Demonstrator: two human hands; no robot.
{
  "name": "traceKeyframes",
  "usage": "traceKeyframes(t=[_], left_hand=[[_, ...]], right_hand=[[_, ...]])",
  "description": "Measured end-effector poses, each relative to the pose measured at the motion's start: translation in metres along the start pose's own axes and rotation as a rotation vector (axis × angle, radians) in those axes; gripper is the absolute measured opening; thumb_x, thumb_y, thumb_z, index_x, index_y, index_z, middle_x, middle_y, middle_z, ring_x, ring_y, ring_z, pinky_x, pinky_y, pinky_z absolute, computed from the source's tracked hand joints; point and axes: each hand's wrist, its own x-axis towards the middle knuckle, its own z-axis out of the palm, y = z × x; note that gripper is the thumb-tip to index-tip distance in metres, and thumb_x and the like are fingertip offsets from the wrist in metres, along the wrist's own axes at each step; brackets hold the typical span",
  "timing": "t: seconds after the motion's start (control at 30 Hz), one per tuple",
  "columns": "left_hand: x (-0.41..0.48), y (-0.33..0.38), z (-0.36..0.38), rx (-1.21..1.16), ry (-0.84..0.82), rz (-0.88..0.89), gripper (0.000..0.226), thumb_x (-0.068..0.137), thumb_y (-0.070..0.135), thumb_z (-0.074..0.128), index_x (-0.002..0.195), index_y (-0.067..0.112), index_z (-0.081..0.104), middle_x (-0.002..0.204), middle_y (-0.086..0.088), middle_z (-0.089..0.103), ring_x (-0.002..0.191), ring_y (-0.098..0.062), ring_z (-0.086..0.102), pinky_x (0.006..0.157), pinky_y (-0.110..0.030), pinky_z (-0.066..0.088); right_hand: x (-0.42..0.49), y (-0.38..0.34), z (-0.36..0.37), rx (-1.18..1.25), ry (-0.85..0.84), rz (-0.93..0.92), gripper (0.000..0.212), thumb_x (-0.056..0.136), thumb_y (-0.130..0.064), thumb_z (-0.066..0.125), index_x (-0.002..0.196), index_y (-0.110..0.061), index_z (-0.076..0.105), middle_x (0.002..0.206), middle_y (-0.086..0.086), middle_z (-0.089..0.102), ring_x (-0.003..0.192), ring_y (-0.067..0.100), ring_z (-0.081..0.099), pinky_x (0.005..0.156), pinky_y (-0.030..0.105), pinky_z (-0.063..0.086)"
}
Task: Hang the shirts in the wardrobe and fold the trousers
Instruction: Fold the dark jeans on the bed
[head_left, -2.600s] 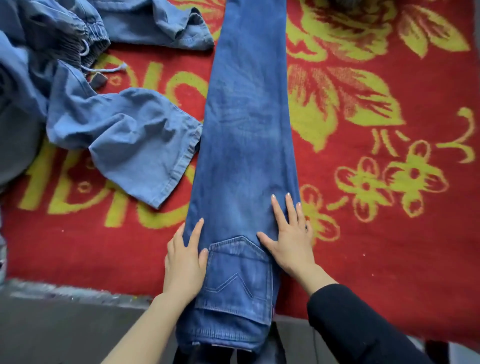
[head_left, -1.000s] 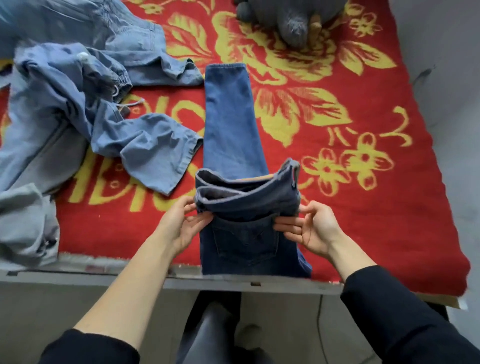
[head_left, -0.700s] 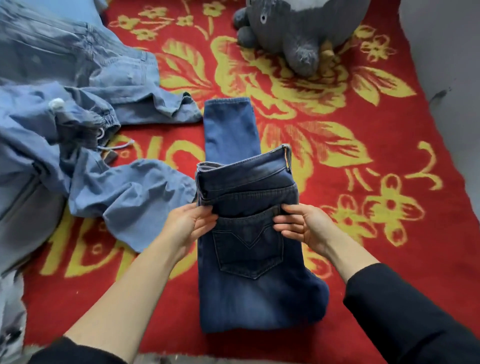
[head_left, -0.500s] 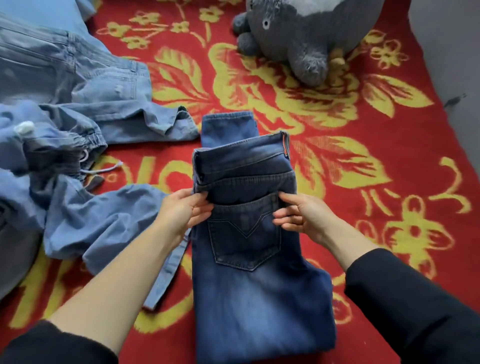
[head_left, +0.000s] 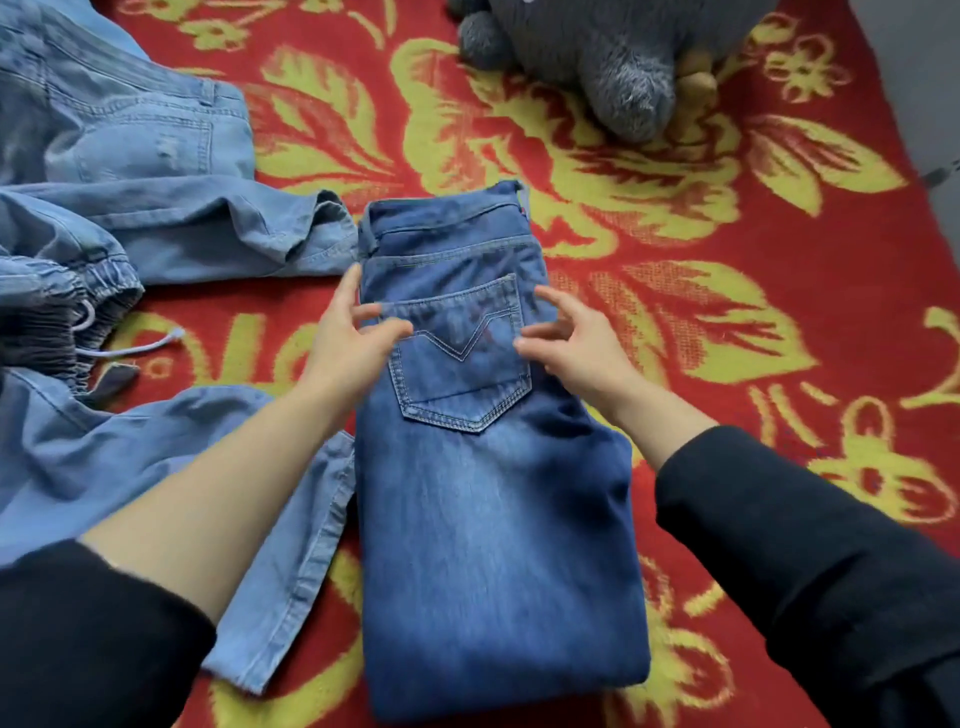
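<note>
At centre, on the red blanket (head_left: 779, 364) with yellow flowers: dark jeans (head_left: 493, 545), folded into a flat oblong stack, back pocket (head_left: 460, 364) on top, waistband toward 12 o'clock, folded end toward 6 o'clock.

At 9 o'clock of the pocket, the left hand (head_left: 353, 343), over the stack's left edge. Thumb up along that edge, fingers loosely bent and spread over the pocket's corner, gripping nothing. Slightly blurred, so no telling whether on the cloth or just above it.

At 3 o'clock of the pocket, the right hand (head_left: 576, 348), over the stack's right edge. Fingers apart and gently curved, tips at the pocket's side seam, closed round nothing.

Forearms in black sleeves (head_left: 805, 545), the left one pushed up toward the elbow.

At 9 o'clock of the stack, pale drawstring trousers (head_left: 62, 322) in a heap, with one leg (head_left: 291, 545) just beside the stack's left side. At 10 to 11 o'clock, light jeans (head_left: 135, 135), spread loosely, a hem close to the stack's top left corner. At 12 to 1 o'clock, well apart, a grey plush toy (head_left: 597, 57), cut off by the upper edge.
</note>
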Motion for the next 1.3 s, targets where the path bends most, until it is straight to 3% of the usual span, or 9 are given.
traceKeyframes(t=[0.17,0.43,0.63,0.77,0.83,0.9,1.0,1.2,1.3], left_hand=[[-0.094,-0.057,0.016,0.613,-0.182,0.417,0.07,0.082,0.039,0.047,0.147,0.023,0.031,0.149,-0.002,0.036,0.138,-0.016,0.032,0.113,-0.024,0.022],[-0.213,-0.135,0.026,1.037,-0.402,0.511,0.081,0.081,0.064,0.048,0.148,0.021,0.032,0.155,-0.012,0.025,0.144,-0.026,0.018,0.115,-0.039,0.011],[-0.214,-0.139,0.023,1.271,-0.45,0.437,0.103,0.046,0.034,0.083,0.137,0.006,0.046,0.141,-0.023,0.046,0.128,-0.037,0.047,0.099,-0.047,0.044],[-0.21,-0.107,0.023,1.116,-0.509,0.297,0.061,0.09,0.026,0.057,0.146,0.013,0.035,0.154,-0.014,0.027,0.143,-0.024,0.026,0.116,-0.034,0.022],[-0.21,-0.082,0.021,1.011,-0.533,0.145,0.043,0.094,0.027,0.04,0.134,0.016,0.052,0.147,-0.012,0.042,0.136,-0.024,0.039,0.11,-0.033,0.032],[-0.213,-0.058,0.018,0.951,-0.501,0.082,0.024,0.087,0.025,0.042,0.08,0.018,0.063,0.097,-0.013,0.069,0.093,-0.03,0.063,0.077,-0.033,0.046],[-0.224,-0.036,0.014,0.885,-0.559,-0.092,0.028,0.079,0.025,0.055,0.055,0.014,0.045,0.054,0.0,0.05,0.055,-0.018,0.046,0.053,-0.03,0.035],[-0.268,-0.038,0.022,0.746,-0.901,-0.483,0.022,0.041,0.034,0.062,0.051,0.015,0.065,0.065,-0.007,0.064,0.061,-0.022,0.054,0.06,-0.029,0.042],[-0.282,-0.042,0.025,0.595,-0.96,-0.708,0.023,0.044,0.022,0.063,0.063,0.008,0.068,0.067,-0.017,0.066,0.059,-0.028,0.058,0.055,-0.026,0.047]], right_hand=[[-0.08,0.054,-0.004,-0.586,-0.036,-0.34,0.051,0.078,-0.033,0.062,0.127,-0.018,0.058,0.122,-0.001,0.064,0.115,0.016,0.058,0.096,0.033,0.046],[-0.191,0.141,-0.009,-0.972,-0.286,-0.604,0.091,0.072,-0.066,0.062,0.142,-0.011,0.045,0.151,0.006,0.039,0.142,0.021,0.032,0.115,0.035,0.023],[-0.188,0.146,-0.006,-1.151,-0.318,-0.668,0.082,0.054,-0.028,0.087,0.127,-0.004,0.061,0.133,0.012,0.059,0.121,0.027,0.058,0.103,0.042,0.046],[-0.182,0.108,-0.014,-0.966,-0.459,-0.385,0.036,0.09,-0.022,0.056,0.125,-0.013,0.057,0.127,0.008,0.061,0.123,0.028,0.053,0.105,0.038,0.039],[-0.18,0.084,-0.021,-0.932,-0.484,-0.289,0.019,0.093,-0.026,0.049,0.104,-0.015,0.059,0.101,0.008,0.067,0.102,0.031,0.06,0.084,0.04,0.046],[-0.179,0.06,-0.029,-0.876,-0.533,-0.222,0.016,0.091,-0.025,0.051,0.08,-0.014,0.055,0.073,0.004,0.062,0.074,0.025,0.059,0.061,0.035,0.043],[-0.187,0.035,-0.041,-0.776,-0.695,-0.02,0.025,0.089,-0.023,0.058,0.068,-0.015,0.05,0.052,-0.007,0.048,0.047,0.01,0.046,0.045,0.023,0.033],[-0.23,0.041,-0.057,-0.509,-0.974,0.501,0.017,0.076,-0.017,0.075,0.088,-0.007,0.068,0.092,0.013,0.07,0.088,0.026,0.065,0.08,0.036,0.052],[-0.241,0.051,-0.061,-0.414,-1.097,0.672,0.031,0.069,-0.016,0.072,0.098,-0.006,0.067,0.104,0.017,0.068,0.099,0.03,0.063,0.097,0.044,0.047]])
